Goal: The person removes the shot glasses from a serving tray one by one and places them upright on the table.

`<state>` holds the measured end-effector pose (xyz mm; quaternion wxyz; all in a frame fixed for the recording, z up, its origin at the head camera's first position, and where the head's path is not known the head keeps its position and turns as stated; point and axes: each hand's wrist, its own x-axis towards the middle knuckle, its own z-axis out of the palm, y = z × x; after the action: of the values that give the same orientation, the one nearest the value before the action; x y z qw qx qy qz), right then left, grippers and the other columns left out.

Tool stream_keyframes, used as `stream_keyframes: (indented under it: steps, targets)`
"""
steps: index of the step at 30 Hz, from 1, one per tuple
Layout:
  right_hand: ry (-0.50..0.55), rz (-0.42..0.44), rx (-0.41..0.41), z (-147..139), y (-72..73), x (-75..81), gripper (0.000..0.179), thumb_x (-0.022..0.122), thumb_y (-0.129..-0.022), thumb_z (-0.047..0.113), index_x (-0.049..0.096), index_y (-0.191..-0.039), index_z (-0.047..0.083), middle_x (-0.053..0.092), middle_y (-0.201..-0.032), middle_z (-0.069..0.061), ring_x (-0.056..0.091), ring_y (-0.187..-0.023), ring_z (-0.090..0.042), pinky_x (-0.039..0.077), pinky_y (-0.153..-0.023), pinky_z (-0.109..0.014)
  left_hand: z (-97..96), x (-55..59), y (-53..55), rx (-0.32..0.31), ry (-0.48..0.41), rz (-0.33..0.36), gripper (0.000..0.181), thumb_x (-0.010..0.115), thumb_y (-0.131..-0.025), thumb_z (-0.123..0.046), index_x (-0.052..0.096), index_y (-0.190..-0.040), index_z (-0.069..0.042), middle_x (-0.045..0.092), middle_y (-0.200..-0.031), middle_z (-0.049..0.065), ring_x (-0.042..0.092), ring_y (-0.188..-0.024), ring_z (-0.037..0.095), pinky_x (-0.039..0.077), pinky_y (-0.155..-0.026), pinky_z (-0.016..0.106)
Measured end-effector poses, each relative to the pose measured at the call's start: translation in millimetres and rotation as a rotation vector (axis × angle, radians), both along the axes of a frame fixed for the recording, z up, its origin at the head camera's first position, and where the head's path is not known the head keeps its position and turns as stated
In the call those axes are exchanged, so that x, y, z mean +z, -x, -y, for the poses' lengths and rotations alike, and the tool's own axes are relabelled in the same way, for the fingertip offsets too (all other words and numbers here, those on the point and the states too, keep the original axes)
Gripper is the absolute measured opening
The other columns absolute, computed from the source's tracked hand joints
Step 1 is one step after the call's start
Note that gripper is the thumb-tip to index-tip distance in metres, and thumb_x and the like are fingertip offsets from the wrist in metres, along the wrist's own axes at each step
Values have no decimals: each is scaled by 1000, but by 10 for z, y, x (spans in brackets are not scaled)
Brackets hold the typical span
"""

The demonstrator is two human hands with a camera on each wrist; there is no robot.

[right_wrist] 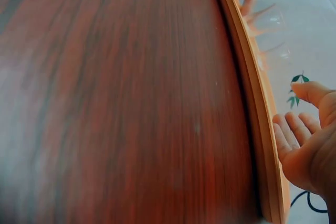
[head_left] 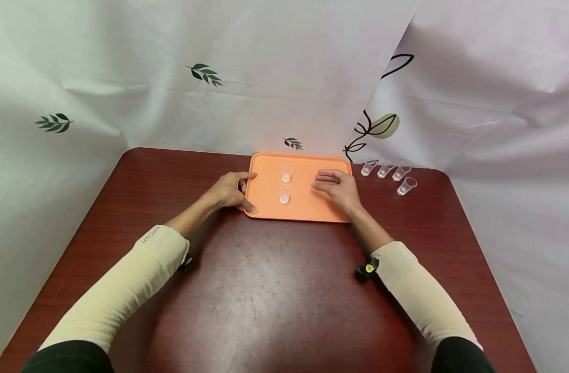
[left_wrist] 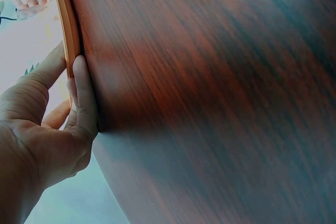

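Note:
An orange tray [head_left: 308, 208] lies at the far side of the table. My left hand [head_left: 230, 190] grips its left edge, thumb at the near corner and index finger over the rim; in the left wrist view, fingers [left_wrist: 84, 98] lie along the tray's side. Two small clear plastic cups stand upright on the tray's left half, a far cup [head_left: 286, 173] and a near cup [head_left: 284, 195]. My right hand [head_left: 339, 189] hovers over the tray's right part, holding nothing. From the right wrist view, its thumb [right_wrist: 310, 92] stands apart from the loosely bent fingers.
Several more clear cups [head_left: 401, 172] are on the table right of the tray, the nearest cup [head_left: 407, 186] a little in front of the others. A white curtain [head_left: 284, 77] with leaf prints hangs behind the far edge of the dark red wooden table [head_left: 275, 290].

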<state>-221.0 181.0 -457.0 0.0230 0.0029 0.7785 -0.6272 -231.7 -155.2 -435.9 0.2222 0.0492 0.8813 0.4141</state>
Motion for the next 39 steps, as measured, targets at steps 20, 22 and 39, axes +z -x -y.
stream_keyframes:
  steps: [20,22,39]
  targets:
    - [53,7,41,513,131,-5,50,90,-94,3,74,-141,-5,77,-138,-28,76,-131,-41,67,-98,-22,5,45,-32,-11,5,1,114,107,-75,-5,49,-172,-12,52,-99,8,61,-69,13,65,-62,26]
    - [63,5,43,552,146,-10,51,90,-94,2,74,-141,-6,77,-138,-28,76,-132,-41,67,-101,-24,6,46,-33,-11,6,3,113,107,-75,-5,49,-172,-12,52,-98,8,61,-67,13,64,-61,25]
    - [30,-32,25,761,198,-17,47,89,-96,7,75,-140,-2,77,-137,-25,76,-129,-40,66,-112,-41,3,25,-19,-4,-4,3,112,107,-74,-4,51,-171,-12,51,-99,7,60,-72,14,64,-62,25]
